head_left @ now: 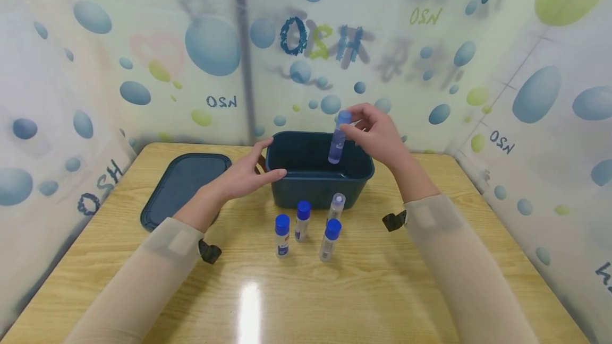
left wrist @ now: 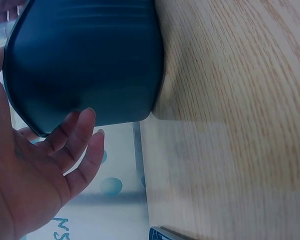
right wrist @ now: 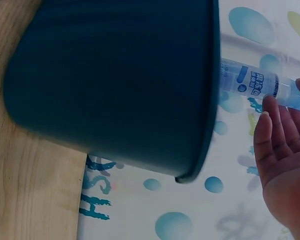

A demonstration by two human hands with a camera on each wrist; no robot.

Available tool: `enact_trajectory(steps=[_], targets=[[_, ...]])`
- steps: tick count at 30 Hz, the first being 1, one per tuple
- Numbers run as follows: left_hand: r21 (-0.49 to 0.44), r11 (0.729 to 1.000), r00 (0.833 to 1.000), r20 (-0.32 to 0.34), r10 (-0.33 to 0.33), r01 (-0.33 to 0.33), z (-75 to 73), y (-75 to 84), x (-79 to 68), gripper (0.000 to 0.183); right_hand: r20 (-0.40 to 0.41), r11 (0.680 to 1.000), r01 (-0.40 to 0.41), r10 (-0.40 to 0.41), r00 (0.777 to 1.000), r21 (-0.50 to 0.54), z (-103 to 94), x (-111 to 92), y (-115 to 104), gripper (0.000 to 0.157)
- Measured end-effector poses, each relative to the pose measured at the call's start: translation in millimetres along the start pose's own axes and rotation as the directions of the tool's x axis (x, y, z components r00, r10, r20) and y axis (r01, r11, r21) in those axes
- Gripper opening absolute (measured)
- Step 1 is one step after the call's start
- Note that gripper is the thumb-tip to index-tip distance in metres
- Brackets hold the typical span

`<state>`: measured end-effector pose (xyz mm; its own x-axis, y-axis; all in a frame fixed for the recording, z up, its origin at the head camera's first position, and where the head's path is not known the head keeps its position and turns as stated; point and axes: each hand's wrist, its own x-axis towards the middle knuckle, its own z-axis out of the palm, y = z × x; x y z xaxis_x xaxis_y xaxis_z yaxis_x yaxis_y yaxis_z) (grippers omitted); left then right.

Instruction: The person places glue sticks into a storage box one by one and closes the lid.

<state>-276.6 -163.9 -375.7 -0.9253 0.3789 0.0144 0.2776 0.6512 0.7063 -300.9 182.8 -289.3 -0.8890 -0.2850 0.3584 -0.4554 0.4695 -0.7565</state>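
Observation:
A dark blue plastic bin (head_left: 315, 192) stands on the table with its top uncovered. My left hand (head_left: 244, 174) holds its left end, the thumb over the front rim and the fingertips (left wrist: 87, 117) against the outer wall. My right hand (head_left: 375, 134) pinches a clear bluish bottle of liquid glue (head_left: 337, 139) near its light blue cap. The bottle hangs upright, slightly tilted, with its lower end within the bin's opening. Its printed label (right wrist: 250, 82) shows in the right wrist view, next to the bin's rim.
Before the bin stand several small glue containers: blue-capped ones (head_left: 282, 235) (head_left: 302, 222) (head_left: 330, 240) and a clear-capped one (head_left: 337, 208). A dark blue lid (head_left: 188, 185) lies on the wooden table (head_left: 382, 285) at the left. Printed curtains (head_left: 191, 105) enclose the table's back and sides.

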Motion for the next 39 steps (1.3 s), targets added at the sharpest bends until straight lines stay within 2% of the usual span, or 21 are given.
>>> enact_trajectory(steps=[8,16,25,39], targets=[[0.000,1.000,1.000,0.000,0.000,0.000,-0.6,-0.6,0.3,0.104,0.088,0.998,-0.057,0.058,0.994,-0.015,22.4,20.0,11.8,0.039],[0.004,1.000,1.000,-0.003,-0.002,0.002,-0.8,0.9,-1.1,0.103,0.141,0.994,-0.102,0.108,0.984,-0.049,40.0,33.1,19.1,0.039],[-0.016,1.000,1.000,-0.001,-0.006,0.006,-0.8,1.0,-1.6,0.103,0.208,0.991,-0.103,0.120,0.971,-0.090,52.3,42.1,23.0,0.039],[-0.025,1.000,1.000,0.005,-0.012,0.012,0.7,0.6,-0.3,0.103,0.253,0.993,-0.083,0.102,0.962,-0.083,61.8,54.2,25.5,0.035]])
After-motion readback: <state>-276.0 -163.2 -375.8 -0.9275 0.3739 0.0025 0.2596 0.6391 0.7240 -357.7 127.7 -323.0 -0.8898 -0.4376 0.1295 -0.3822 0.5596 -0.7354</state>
